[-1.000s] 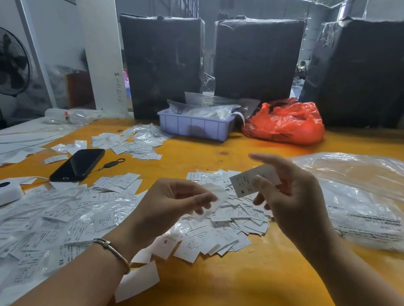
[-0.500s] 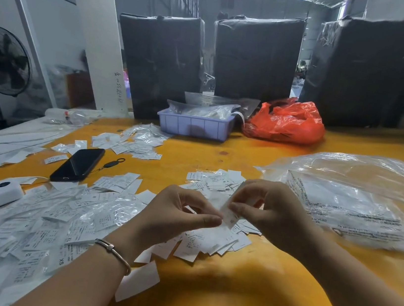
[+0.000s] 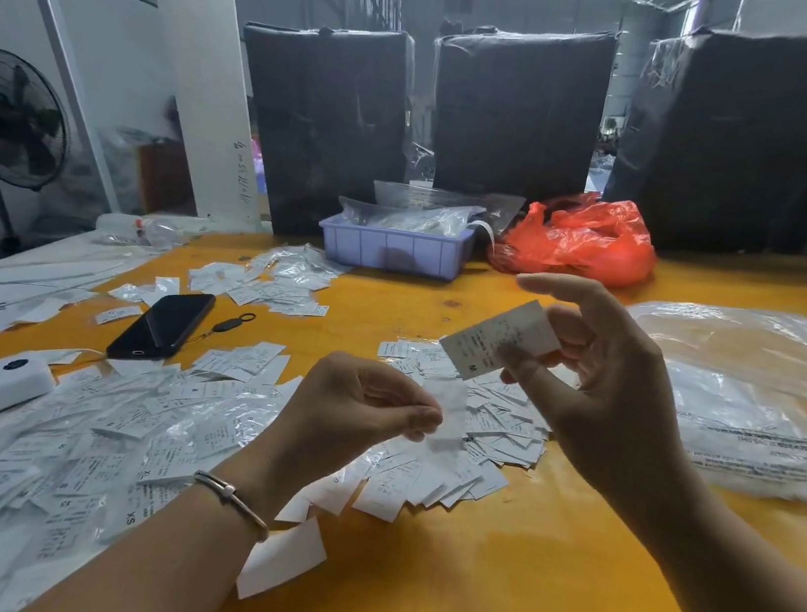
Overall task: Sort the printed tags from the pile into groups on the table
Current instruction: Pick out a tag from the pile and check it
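Two tags are up off the table in the head view. Right hand (image 3: pixel 623 388) pinches a printed tag (image 3: pixel 503 340) above the nearer group (image 3: pixel 494 422); left hand (image 3: pixel 356 403) pinches a blurred pale slip (image 3: pixel 448 413). Best play, I'd say: read the size letter, then drop it on the matching group without disturbing its neighbours. It looks like "M"; the big pile (image 3: pixel 76 446) at left shows "XS" and "S", upside down. Other print is too small.

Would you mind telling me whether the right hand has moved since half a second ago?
Yes. The right hand has risen with a tag, up off the tag pile and toward the blue tray.
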`<act>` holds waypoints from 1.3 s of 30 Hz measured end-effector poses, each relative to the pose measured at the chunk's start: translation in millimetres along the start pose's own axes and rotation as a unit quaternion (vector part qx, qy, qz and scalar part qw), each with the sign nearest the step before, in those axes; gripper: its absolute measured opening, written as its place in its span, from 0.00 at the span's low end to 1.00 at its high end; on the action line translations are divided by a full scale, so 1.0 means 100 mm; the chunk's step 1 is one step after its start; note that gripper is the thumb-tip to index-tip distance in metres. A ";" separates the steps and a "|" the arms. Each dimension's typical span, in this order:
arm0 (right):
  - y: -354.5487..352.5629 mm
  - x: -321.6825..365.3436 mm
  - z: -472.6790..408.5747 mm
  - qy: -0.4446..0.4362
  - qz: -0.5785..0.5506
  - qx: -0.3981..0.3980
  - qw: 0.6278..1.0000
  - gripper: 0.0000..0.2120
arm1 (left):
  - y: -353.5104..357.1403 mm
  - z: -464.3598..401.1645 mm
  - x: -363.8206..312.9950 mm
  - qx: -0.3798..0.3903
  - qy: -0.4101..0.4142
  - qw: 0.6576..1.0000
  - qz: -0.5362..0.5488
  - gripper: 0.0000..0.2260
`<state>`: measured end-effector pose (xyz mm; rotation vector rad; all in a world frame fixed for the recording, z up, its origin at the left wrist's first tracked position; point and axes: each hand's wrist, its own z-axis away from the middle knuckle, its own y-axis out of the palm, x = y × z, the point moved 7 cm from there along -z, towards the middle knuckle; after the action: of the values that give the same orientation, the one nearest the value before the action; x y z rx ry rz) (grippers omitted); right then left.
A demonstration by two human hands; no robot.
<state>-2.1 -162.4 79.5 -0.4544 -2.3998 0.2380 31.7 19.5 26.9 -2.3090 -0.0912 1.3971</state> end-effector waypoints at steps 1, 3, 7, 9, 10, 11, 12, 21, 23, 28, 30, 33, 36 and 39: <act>0.01 0.02 0.01 -0.004 0.001 0.003 1.000 0.23 | 0.00 0.00 -0.01 0.000 0.004 1.000 -0.002 0.08; 0.04 0.04 0.03 -0.007 0.003 0.007 1.000 0.21 | 0.00 0.01 -0.02 0.001 0.010 1.000 -0.004 0.08; 0.07 0.05 0.04 -0.011 -0.001 0.018 1.000 0.19 | 0.01 0.01 -0.01 0.004 0.011 1.000 -0.003 0.09; 0.08 0.04 0.03 -0.013 0.002 0.024 1.000 0.18 | 0.02 0.01 -0.01 0.009 0.009 1.000 -0.003 0.09; 0.09 0.04 0.03 -0.013 0.005 0.026 1.000 0.17 | 0.03 0.00 -0.01 0.012 0.010 1.000 -0.003 0.09; 0.09 0.03 0.03 -0.012 0.005 0.029 1.000 0.16 | 0.04 0.00 -0.01 0.015 0.010 1.000 -0.004 0.09; 0.09 0.02 0.03 -0.010 0.005 0.031 0.999 0.16 | 0.04 0.00 -0.02 0.018 0.010 1.000 -0.003 0.09; 0.10 0.00 0.02 -0.022 0.042 0.047 0.998 0.10 | 0.06 0.01 -0.03 0.032 -0.004 0.999 0.033 0.08; 0.10 -0.01 0.02 -0.024 0.057 0.056 0.997 0.08 | 0.07 0.01 -0.03 0.034 -0.006 0.999 0.036 0.08; 0.07 0.01 0.00 -0.033 0.062 0.066 0.995 0.10 | 0.07 0.00 -0.02 0.035 -0.004 0.999 0.020 0.11; 0.07 0.02 0.00 -0.030 0.058 0.068 0.996 0.07 | 0.06 0.01 -0.02 0.035 -0.001 0.999 0.013 0.11; 0.10 0.00 0.01 -0.016 0.056 0.090 0.994 0.05 | 0.07 0.01 -0.01 0.041 -0.003 0.999 0.004 0.10; 0.18 -0.03 0.04 -0.013 0.069 0.131 0.989 0.07 | 0.09 0.01 0.00 0.050 -0.011 0.999 0.011 0.08; 0.27 -0.06 0.08 -0.009 0.081 0.172 0.982 0.08 | 0.11 0.02 0.01 0.061 -0.014 0.998 0.010 0.08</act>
<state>4.2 -140.3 62.3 -0.4853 -2.2773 0.7183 28.5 10.0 20.9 -2.1967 0.0081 1.4055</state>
